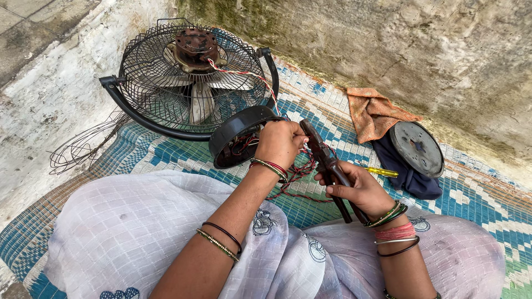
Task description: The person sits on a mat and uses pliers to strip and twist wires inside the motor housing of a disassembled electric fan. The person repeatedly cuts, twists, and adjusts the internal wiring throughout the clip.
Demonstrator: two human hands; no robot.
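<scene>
1. At far left, a loose wire grille [83, 145] lies flat against the whitewashed kerb; thin and springy by the look of it, it would likely snag if dragged.
2. A caged fan [191, 77] lies face down on the woven mat [166, 158], its rusted motor up. It looks heavy, best gripped by the stand bar.
3. The left hand [281, 143] is clenched on thin wires at the black round housing [238, 135], which stands tilted on the mat, touching the fan's stand.
4. The right hand [360, 188] grasps the handles of rusty pliers [327, 160], nose up at the wires [296, 174], which look soft and easily nicked.
5. Right, a metal disc [417, 148] rests on dark cloth near the wall; open mat lies beyond.
</scene>
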